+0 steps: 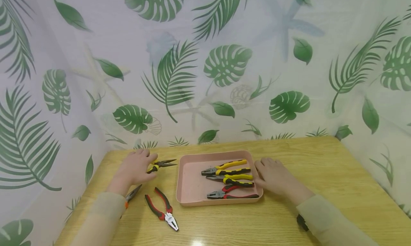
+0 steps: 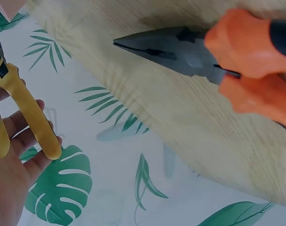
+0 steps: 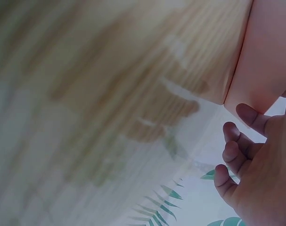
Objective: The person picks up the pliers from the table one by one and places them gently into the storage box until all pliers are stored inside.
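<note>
My left hand (image 1: 136, 169) holds long-nose pliers (image 1: 165, 163) with yellow and black handles, left of the pink tray (image 1: 192, 192). The jaws are parted and point toward the tray. In the left wrist view, the fingers of this hand (image 2: 11, 188) lie behind a yellow handle (image 2: 34, 117). At the tray's right end rests my right hand (image 1: 274, 176), its thumb by the rim. The right wrist view has these loosely bent fingers (image 3: 234, 150) against the tray's outer wall (image 3: 263, 61), holding no tool. Inside the tray lie yellow-handled combination pliers (image 1: 231, 164), yellow-handled long-nose pliers (image 1: 236, 178) and red-handled pliers (image 1: 232, 194).
Red-and-black handled combination pliers (image 1: 165, 212) lie spread on the wooden table (image 1: 224, 224), in front of the tray. Orange-handled long-nose pliers (image 2: 180, 52) are under the left forearm, partly hidden by the sleeve in the head view. A leaf-printed cloth (image 1: 192, 78) hangs behind the table.
</note>
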Motion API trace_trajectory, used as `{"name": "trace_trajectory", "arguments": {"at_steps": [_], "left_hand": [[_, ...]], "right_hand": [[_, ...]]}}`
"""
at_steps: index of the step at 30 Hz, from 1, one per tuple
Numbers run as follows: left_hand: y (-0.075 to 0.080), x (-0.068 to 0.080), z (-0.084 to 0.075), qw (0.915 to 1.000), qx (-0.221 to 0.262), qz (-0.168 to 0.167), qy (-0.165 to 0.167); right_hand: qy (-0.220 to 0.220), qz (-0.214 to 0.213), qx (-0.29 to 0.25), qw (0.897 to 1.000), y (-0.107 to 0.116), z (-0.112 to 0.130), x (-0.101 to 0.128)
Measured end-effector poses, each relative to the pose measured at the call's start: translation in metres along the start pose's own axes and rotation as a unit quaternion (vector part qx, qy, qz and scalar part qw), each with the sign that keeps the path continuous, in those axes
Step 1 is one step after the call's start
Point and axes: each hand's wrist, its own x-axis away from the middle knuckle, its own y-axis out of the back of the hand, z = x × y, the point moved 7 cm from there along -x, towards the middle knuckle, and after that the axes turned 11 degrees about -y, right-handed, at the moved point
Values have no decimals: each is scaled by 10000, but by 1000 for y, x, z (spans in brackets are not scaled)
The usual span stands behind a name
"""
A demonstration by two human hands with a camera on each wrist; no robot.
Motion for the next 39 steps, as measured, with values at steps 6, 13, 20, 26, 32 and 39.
{"name": "trace_trajectory", "arguments": {"at_steps": [6,13,20,26,32,39], "left_hand": [[4,-4,-7,9998,-66,-111,-139],[6,-10,-17,9994,-140,-176,-271],[8,-18,-26,9989,-112,-270,-378],[4,-25,-36,9978,-180,-354,-534],[1,-32,-47,9968,-309,-391,-619],[3,-36,-62,9963,-186,-516,-659]], "right_hand": [[-24,-13,-14,10000,-1,-2,0],[-2,-36,-25,10000,0,-2,1],[21,-72,11,10000,0,-3,1],[32,-97,22,9999,-1,-3,1],[13,-106,60,9999,-4,-4,2],[33,-154,93,9998,-5,-3,4]]}}
